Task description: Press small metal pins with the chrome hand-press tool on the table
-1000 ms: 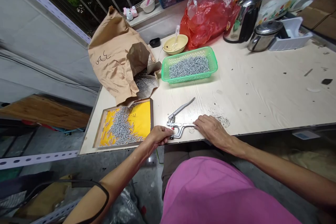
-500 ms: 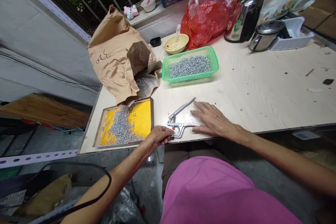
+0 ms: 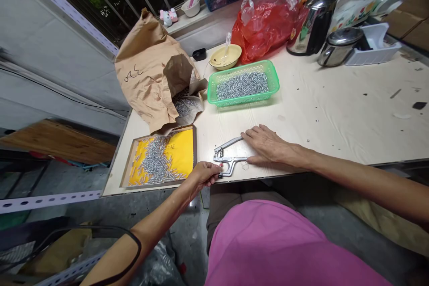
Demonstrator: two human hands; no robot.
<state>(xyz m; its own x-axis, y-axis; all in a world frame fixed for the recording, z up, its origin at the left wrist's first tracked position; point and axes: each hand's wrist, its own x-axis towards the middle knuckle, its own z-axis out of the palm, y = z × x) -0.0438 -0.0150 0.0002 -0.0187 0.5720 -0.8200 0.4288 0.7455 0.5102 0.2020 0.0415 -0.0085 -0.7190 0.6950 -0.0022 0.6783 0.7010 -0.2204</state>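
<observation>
Metal hand pliers lie near the table's front edge, their jaw end to the left. My left hand is pinched at the jaw end; whatever small piece sits between its fingertips is too small to make out. My right hand is wrapped round the handles at their right end, fingers over the upper handle and thumb by the lower one. Left of them, a shallow tray with a yellow bottom holds a heap of small metal pieces. Behind the pliers, a green basket holds more such pieces.
A brown paper bag with metal pieces at its mouth stands at the back left. Along the back are a yellow bowl, a red plastic bag, a kettle, a metal pot and a white tray.
My right hand's fingers, spread before, have closed round the handles, and the upper handle has moved down toward the lower one. My left hand has stayed at the jaw end.
</observation>
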